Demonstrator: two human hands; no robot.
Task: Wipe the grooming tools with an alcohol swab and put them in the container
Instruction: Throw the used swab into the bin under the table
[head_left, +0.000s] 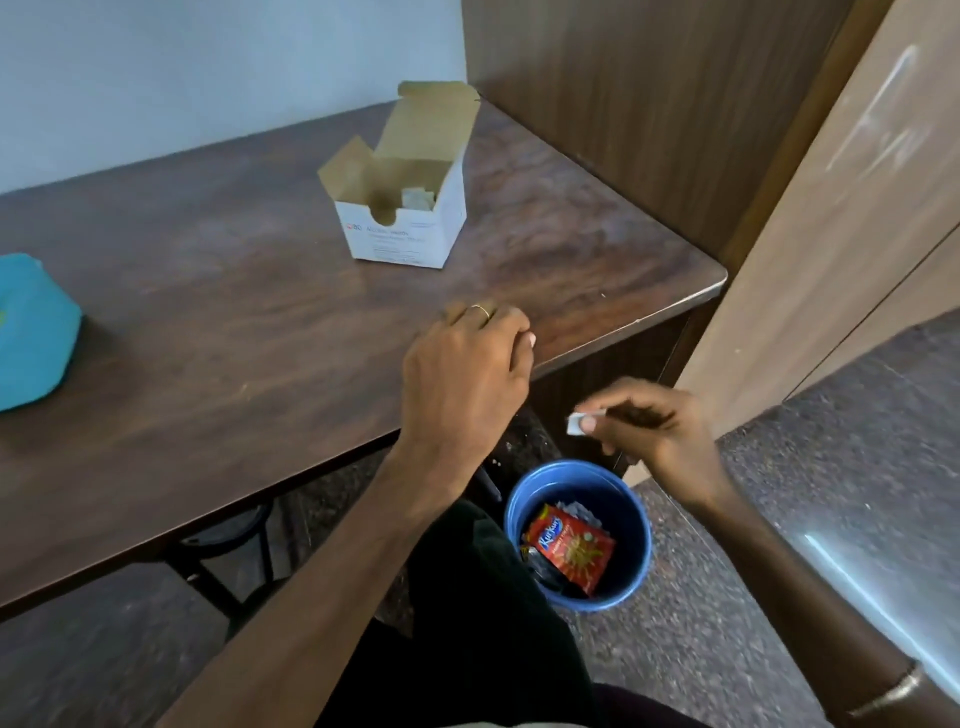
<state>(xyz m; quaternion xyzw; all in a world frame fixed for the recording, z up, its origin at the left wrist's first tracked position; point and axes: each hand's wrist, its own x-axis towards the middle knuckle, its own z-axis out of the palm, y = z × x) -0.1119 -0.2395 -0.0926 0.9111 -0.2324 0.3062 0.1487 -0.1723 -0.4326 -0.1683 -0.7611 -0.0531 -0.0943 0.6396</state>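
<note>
My right hand (660, 431) pinches a small white swab piece (577, 422) between thumb and fingers, held above a blue bin (636, 561) on the floor. My left hand (467, 364) hovers over the table's front right edge with its fingers curled under; whether it holds anything is hidden. An open white box of alcohol swabs (400, 234) stands on the dark wooden table (208, 291), with a few packets visible inside. A teal container (31, 332) sits at the far left edge of the table. No grooming tools are visible.
The blue bin holds a red snack wrapper (569, 553) and scraps. A wooden cabinet (649, 104) rises behind the table's right end, and a tan door panel (831, 234) stands to the right. A stool (228, 540) sits under the table.
</note>
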